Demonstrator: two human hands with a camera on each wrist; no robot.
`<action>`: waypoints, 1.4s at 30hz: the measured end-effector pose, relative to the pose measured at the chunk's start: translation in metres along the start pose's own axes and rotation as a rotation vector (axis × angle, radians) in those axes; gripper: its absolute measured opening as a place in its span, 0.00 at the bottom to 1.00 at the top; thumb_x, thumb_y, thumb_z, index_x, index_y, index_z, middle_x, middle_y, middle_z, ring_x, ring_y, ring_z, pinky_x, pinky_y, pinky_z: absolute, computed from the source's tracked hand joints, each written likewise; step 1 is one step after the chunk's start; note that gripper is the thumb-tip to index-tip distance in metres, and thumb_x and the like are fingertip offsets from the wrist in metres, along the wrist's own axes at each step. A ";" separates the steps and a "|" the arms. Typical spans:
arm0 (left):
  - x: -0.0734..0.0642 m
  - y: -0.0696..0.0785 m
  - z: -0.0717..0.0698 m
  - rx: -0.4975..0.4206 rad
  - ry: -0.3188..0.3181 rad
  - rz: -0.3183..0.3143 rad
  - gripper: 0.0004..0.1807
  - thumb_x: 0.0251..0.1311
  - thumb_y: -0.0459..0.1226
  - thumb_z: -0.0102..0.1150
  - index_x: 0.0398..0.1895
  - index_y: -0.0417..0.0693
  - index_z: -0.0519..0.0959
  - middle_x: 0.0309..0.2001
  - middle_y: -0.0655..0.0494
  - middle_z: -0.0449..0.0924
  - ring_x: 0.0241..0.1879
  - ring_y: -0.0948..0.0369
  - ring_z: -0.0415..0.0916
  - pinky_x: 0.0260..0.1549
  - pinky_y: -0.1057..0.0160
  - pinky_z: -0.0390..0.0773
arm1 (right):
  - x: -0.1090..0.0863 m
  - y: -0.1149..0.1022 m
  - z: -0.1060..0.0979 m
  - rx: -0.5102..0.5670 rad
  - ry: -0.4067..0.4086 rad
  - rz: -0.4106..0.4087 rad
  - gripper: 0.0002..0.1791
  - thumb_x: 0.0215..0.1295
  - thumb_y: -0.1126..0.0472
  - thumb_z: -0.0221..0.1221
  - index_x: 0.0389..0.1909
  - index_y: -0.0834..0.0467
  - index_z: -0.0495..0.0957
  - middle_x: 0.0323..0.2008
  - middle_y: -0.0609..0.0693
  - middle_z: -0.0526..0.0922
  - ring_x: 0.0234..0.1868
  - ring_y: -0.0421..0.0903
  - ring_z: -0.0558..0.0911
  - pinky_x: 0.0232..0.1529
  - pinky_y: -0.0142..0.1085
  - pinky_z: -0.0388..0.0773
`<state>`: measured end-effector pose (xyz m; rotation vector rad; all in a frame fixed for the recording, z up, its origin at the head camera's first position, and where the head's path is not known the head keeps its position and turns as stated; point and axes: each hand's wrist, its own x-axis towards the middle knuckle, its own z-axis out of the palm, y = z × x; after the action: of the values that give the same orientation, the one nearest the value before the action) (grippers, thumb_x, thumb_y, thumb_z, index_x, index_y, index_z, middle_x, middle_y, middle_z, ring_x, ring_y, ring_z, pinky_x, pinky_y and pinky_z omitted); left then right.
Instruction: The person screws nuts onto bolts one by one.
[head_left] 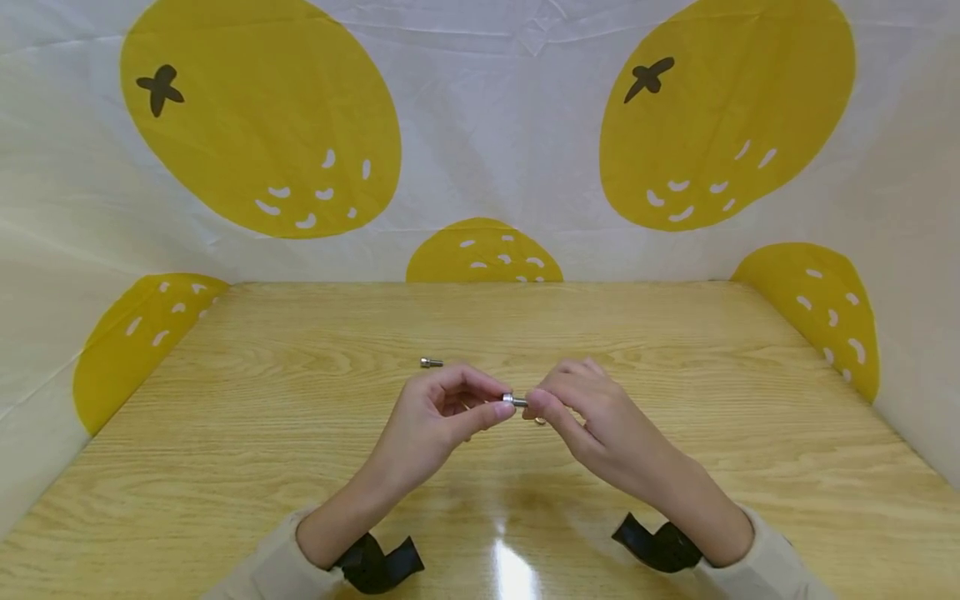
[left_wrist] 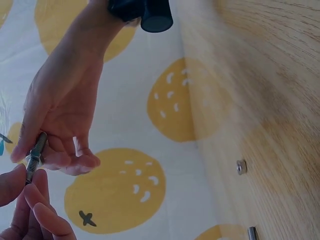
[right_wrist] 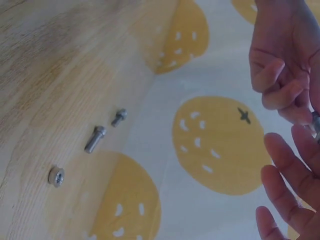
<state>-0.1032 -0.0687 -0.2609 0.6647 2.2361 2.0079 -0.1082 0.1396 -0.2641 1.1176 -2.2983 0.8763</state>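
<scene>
Above the table my left hand (head_left: 429,417) pinches a metal bolt (head_left: 508,400) by its head, between thumb and fingers. The bolt lies roughly level, with its shank pointing right. My right hand (head_left: 600,417) holds its thumb and fingers at the threaded end, round a small nut (left_wrist: 37,156) on the thread. The right fingertips partly cover that nut. In the right wrist view the bolt sits at the right edge, mostly cut off, and the right hand's other fingers (right_wrist: 290,187) are spread loosely.
A loose bolt (head_left: 431,362) lies on the wooden table (head_left: 300,333) beyond the left hand. A second bolt (right_wrist: 95,139) and a loose nut (right_wrist: 56,176) lie near it. White cloth with yellow fruit shapes (head_left: 262,108) walls the table's back and sides.
</scene>
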 end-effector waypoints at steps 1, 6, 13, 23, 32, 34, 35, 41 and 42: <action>0.000 0.000 0.000 -0.003 0.000 -0.002 0.09 0.54 0.37 0.65 0.37 0.44 0.81 0.37 0.50 0.82 0.29 0.60 0.77 0.26 0.68 0.76 | 0.000 0.000 0.000 -0.006 0.000 0.004 0.11 0.70 0.61 0.50 0.29 0.48 0.77 0.28 0.36 0.75 0.36 0.35 0.71 0.41 0.32 0.67; 0.000 0.001 0.000 0.015 0.010 -0.018 0.08 0.55 0.37 0.64 0.37 0.46 0.81 0.37 0.51 0.81 0.29 0.59 0.76 0.26 0.68 0.75 | -0.001 -0.002 -0.002 0.001 -0.026 0.081 0.08 0.65 0.56 0.56 0.44 0.50 0.77 0.35 0.37 0.77 0.41 0.36 0.71 0.40 0.33 0.69; 0.000 0.001 -0.001 0.036 0.033 -0.044 0.08 0.55 0.38 0.64 0.38 0.47 0.81 0.37 0.53 0.81 0.27 0.61 0.75 0.25 0.69 0.74 | 0.001 -0.002 -0.002 0.017 0.039 -0.048 0.17 0.60 0.60 0.62 0.49 0.56 0.71 0.41 0.44 0.77 0.42 0.40 0.73 0.44 0.33 0.72; 0.000 0.002 0.000 0.003 0.018 -0.041 0.09 0.55 0.38 0.64 0.38 0.46 0.80 0.37 0.51 0.81 0.28 0.62 0.76 0.25 0.69 0.74 | 0.002 -0.001 0.000 0.047 0.077 -0.127 0.09 0.65 0.57 0.56 0.43 0.56 0.73 0.38 0.44 0.78 0.41 0.41 0.74 0.44 0.29 0.71; -0.001 0.001 0.001 -0.013 0.010 -0.021 0.09 0.55 0.37 0.64 0.38 0.45 0.80 0.37 0.50 0.81 0.30 0.61 0.77 0.27 0.68 0.76 | 0.000 -0.002 0.002 0.017 0.025 -0.004 0.04 0.68 0.60 0.53 0.35 0.51 0.76 0.33 0.38 0.77 0.39 0.37 0.72 0.40 0.32 0.70; -0.001 0.001 0.001 -0.019 0.007 -0.018 0.09 0.55 0.37 0.64 0.38 0.45 0.80 0.37 0.50 0.81 0.30 0.61 0.77 0.27 0.69 0.76 | 0.000 -0.001 0.001 0.002 0.010 0.024 0.06 0.69 0.60 0.51 0.33 0.51 0.76 0.32 0.37 0.77 0.38 0.36 0.72 0.40 0.33 0.69; -0.001 0.001 0.001 -0.020 0.008 -0.018 0.09 0.55 0.37 0.64 0.38 0.45 0.80 0.37 0.50 0.81 0.30 0.61 0.77 0.27 0.69 0.75 | -0.001 -0.001 0.001 -0.002 -0.002 0.046 0.07 0.69 0.59 0.51 0.34 0.51 0.77 0.33 0.37 0.77 0.38 0.36 0.72 0.40 0.33 0.69; -0.001 0.002 0.000 -0.006 0.033 -0.015 0.08 0.55 0.37 0.64 0.38 0.46 0.80 0.36 0.51 0.81 0.27 0.62 0.74 0.23 0.70 0.72 | -0.002 -0.003 -0.004 0.004 -0.004 0.089 0.14 0.62 0.56 0.60 0.48 0.53 0.75 0.39 0.39 0.79 0.43 0.37 0.73 0.41 0.35 0.72; -0.001 0.002 0.000 -0.005 0.035 -0.014 0.08 0.56 0.37 0.64 0.38 0.46 0.80 0.36 0.51 0.81 0.26 0.62 0.74 0.23 0.70 0.72 | -0.002 -0.003 -0.004 0.006 0.009 0.070 0.15 0.60 0.58 0.61 0.48 0.54 0.75 0.39 0.39 0.79 0.42 0.37 0.74 0.41 0.35 0.72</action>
<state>-0.1023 -0.0692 -0.2594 0.6163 2.2476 2.0341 -0.1043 0.1418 -0.2611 1.0391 -2.3412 0.9136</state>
